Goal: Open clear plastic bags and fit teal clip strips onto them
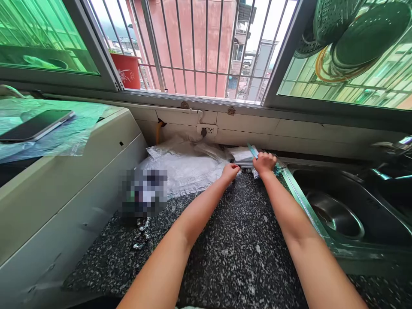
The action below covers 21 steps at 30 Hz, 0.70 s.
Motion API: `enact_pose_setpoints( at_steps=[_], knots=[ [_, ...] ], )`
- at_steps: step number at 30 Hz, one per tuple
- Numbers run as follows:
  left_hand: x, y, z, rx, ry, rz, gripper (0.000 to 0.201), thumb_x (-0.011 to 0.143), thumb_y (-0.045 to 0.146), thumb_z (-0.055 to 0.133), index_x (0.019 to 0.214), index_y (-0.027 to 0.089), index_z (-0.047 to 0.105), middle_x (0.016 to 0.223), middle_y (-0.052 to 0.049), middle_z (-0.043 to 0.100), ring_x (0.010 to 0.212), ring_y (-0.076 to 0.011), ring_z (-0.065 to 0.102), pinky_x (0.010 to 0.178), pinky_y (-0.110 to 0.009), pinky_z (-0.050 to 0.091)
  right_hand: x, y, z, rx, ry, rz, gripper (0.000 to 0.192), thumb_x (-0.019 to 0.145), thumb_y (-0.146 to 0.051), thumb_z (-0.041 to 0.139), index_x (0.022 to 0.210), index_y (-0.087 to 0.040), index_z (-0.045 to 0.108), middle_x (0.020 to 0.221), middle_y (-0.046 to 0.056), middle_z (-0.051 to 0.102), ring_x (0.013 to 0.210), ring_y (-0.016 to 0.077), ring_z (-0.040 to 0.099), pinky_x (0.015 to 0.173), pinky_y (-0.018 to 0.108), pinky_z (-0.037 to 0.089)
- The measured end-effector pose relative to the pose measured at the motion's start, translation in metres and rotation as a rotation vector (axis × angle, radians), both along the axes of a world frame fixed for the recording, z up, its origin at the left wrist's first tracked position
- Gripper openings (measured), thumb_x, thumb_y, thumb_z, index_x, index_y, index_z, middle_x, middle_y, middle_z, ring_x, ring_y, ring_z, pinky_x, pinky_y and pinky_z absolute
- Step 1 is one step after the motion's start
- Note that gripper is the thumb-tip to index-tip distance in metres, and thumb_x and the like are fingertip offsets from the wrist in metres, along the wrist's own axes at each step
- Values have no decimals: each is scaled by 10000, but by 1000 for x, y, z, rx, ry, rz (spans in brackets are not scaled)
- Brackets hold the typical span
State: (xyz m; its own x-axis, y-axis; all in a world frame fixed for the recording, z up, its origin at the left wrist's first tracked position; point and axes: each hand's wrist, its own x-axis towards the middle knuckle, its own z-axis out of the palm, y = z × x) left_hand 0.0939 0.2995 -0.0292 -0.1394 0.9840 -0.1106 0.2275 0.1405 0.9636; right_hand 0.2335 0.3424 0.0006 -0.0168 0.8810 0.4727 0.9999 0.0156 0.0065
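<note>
Head view: one phone [35, 125] lies on the plastic-covered white appliance [64, 180] at far left. On the speckled desk [238, 249], a heap of clear plastic bags [183, 167] sits against the back wall, just left of the hands. The left hand [230, 171] pinches the bags' edge. The right hand [264, 163], clenched, grips one teal-handled tool [252, 150] beside it. One sink [337, 210] lies to the right.
</note>
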Motion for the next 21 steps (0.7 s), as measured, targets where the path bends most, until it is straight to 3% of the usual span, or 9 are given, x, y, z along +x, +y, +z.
enact_pose_setpoints(
  at_steps=[4,10,17,21],
  knots=[
    [-2,-6,-1,73,131,-40,147,736,140,570,755,121,715,742,-44,702,739,-156,626,731,-254,477,-2,4,-2,-19,-9,-19,291,807,-265,502,932,-55,658,941,220,654,905,285,547,721,364,305],
    [-18,-18,4,145,284,-93,187,768,154,539,811,145,721,827,-47,723,808,-169,639,765,-259,477,-6,1,2,-23,-53,23,335,835,-286,470,960,-27,642,954,252,626,900,316,517,712,379,301],
    [-61,-43,2,162,461,-101,212,791,169,508,786,136,717,785,-55,718,757,-170,634,704,-250,458,-49,-8,2,-112,-268,485,229,853,-191,461,884,-141,682,942,137,630,941,226,483,740,306,312],
    [-81,-64,2,162,550,-105,235,808,187,486,787,138,714,759,-56,711,725,-164,628,674,-243,447,-72,-9,-3,-143,-348,602,202,825,-160,497,924,-151,673,987,129,623,963,228,474,737,302,311]
  ],
)
